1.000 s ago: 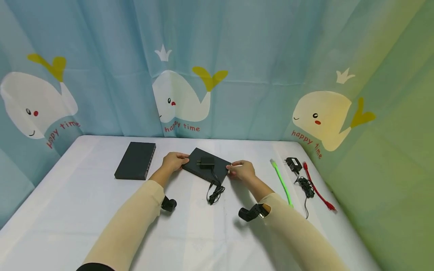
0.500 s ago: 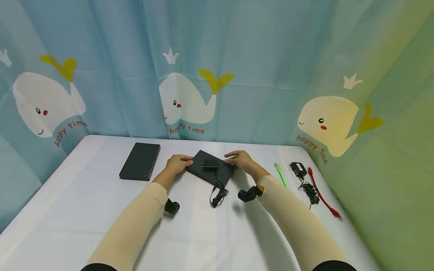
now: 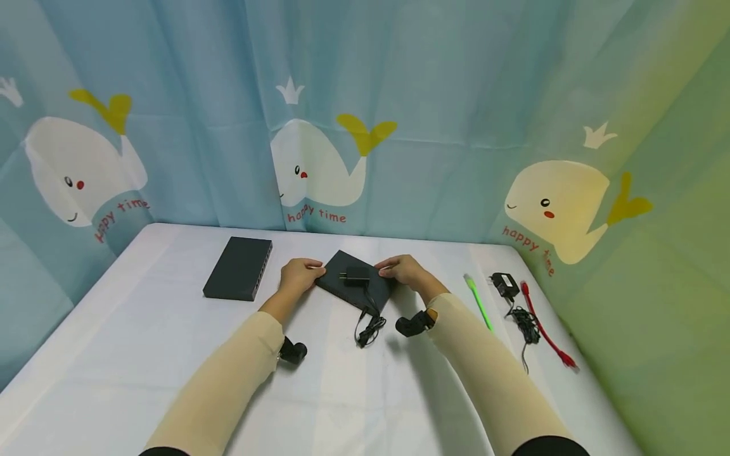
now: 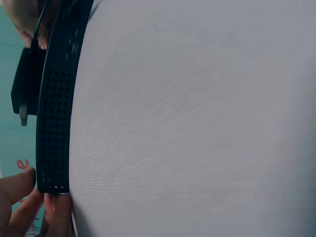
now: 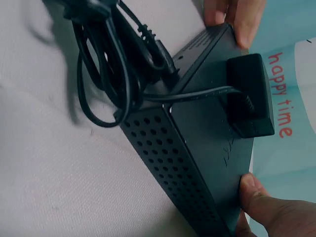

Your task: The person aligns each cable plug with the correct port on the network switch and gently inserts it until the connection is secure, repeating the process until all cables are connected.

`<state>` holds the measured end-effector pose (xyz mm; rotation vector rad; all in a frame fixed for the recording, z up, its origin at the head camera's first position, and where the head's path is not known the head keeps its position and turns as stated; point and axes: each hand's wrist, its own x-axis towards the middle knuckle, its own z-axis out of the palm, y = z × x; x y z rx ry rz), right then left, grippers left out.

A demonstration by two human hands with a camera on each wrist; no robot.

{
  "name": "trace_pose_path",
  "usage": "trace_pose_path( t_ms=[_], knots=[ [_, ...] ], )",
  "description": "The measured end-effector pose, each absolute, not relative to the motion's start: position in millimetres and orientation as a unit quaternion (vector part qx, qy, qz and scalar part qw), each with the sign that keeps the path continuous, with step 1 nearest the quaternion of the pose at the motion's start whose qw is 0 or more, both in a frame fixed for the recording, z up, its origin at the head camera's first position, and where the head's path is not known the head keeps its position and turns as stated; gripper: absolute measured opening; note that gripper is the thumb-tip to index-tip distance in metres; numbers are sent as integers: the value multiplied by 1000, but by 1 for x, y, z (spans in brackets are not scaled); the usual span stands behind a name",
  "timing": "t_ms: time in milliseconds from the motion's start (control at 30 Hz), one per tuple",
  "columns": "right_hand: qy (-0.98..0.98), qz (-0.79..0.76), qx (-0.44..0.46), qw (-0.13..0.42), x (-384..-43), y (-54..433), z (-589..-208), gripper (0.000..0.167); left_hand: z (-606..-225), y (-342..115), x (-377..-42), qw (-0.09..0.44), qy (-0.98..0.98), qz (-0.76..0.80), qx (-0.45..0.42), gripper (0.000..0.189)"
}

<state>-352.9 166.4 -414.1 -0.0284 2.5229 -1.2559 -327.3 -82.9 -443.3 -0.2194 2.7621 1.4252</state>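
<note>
A flat black network switch (image 3: 344, 261) with perforated sides lies at an angle on the white table. On its top rests a black power adapter (image 3: 357, 274), whose bundled cord (image 3: 372, 329) hangs over the near edge. My left hand (image 3: 298, 274) grips the switch's left corner, thumb above and fingers at the edge below, as the left wrist view shows. My right hand (image 3: 406, 271) holds the far right edge; in the right wrist view its thumb (image 5: 249, 190) presses the top face, while its other fingers are mostly hidden behind the box.
Left of my hands lies a second black box (image 3: 238, 268) with ports along its side. To the right are a green cable (image 3: 478, 301), another power adapter (image 3: 505, 285) with a bundled cord (image 3: 526, 326), and a red cable (image 3: 544, 329). A whale-print curtain (image 3: 433, 126) stands behind the table.
My right hand has shifted from the switch's right corner to its far right edge. The left hand keeps its hold, and the head view has turned slightly left.
</note>
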Motion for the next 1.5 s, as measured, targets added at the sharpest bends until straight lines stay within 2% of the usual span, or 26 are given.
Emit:
trace_pose_path(
  t_ms=[267, 467, 867, 1500],
  knots=[
    [880, -445, 10, 168, -354, 173, -418, 35, -451, -77, -310, 12, 803, 584, -116, 25],
    [877, -451, 9, 167, -354, 177, -420, 35, -455, -65, -307, -29, 793, 595, -129, 20],
    [881, -442, 8, 168, -348, 182, -420, 35, -454, -59, -312, -70, 780, 607, -136, 19],
    [864, -484, 45, 134, -326, 178, -427, 34, -450, -60, -338, -52, 724, 663, -185, 25]
  ],
)
